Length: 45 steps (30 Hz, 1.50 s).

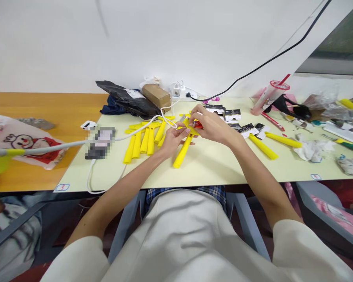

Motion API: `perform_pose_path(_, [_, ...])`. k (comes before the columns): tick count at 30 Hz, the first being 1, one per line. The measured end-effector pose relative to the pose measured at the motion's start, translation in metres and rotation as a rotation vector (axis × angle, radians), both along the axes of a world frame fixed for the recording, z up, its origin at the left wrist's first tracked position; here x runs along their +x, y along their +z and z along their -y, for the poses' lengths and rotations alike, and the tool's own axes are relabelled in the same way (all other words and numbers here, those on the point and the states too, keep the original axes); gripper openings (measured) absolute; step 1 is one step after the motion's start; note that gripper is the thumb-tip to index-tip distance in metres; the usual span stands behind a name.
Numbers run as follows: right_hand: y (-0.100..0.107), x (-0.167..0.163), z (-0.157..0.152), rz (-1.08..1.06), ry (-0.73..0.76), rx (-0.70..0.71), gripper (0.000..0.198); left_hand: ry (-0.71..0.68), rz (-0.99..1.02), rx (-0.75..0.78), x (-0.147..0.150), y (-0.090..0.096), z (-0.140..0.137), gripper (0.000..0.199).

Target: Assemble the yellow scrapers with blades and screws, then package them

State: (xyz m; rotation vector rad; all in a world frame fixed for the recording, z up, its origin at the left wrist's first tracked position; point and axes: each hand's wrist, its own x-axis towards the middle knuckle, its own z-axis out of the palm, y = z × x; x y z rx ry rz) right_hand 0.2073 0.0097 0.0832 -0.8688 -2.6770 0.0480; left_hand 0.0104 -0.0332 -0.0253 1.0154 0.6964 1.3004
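A yellow plastic scraper (182, 152) with a tapered handle points its handle end toward me over the table. My left hand (174, 140) is closed around its upper part, thumb on top. Just beyond, my right hand (207, 123) pinches a small red tool (197, 124), perhaps a screwdriver, against the scraper's head; its tip is hidden by the fingers. To the left lies a group of similar yellow scrapers (144, 141), side by side. Black-and-white cards (233, 114) are spread past my right hand. Two more yellow handles (263, 147) lie to the right.
A white cable (129, 136) crosses the left side above the blurred phone (100, 143). Behind are a black plastic bag (129, 98), a cardboard box (156, 95) and a power strip (184, 93). Rightward stand a drink cup (270, 96), crumpled paper (313, 149) and a green-handled tool (349, 144).
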Motion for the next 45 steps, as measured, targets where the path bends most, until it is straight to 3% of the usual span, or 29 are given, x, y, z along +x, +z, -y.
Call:
perform_pose_path(7, [-0.009, 0.002, 0.002, -0.098, 0.077, -0.005, 0.019, 0.071, -0.056, -0.021, 0.004, -0.003, 0.001, 0.053])
perform_pose_path(15, [-0.016, -0.010, -0.005, -0.098, 0.011, -0.082, 0.010, 0.107, -0.113, -0.049, 0.004, 0.001, 0.003, 0.051])
perform_pose_path(22, [-0.010, -0.020, 0.000, -0.047, -0.011, -0.082, 0.009, 0.109, -0.163, -0.006, 0.004, 0.005, 0.005, 0.048])
perform_pose_path(28, [-0.004, -0.008, 0.000, -0.072, 0.027, -0.090, 0.012, 0.120, -0.206, 0.052, 0.002, 0.014, 0.007, 0.048])
perform_pose_path(33, [-0.009, 0.003, -0.011, -0.182, -0.017, -0.073, 0.014, 0.074, -0.303, 0.100, 0.000, 0.022, -0.006, 0.051])
perform_pose_path(42, [-0.042, 0.016, -0.045, -0.304, 0.015, 0.062, 0.030, 0.084, -0.433, 0.090, 0.006, 0.043, -0.042, 0.045])
perform_pose_path(45, [-0.044, 0.020, -0.048, -0.318, 0.024, 0.079, 0.024, 0.074, -0.488, 0.133, 0.006, 0.046, -0.048, 0.042])
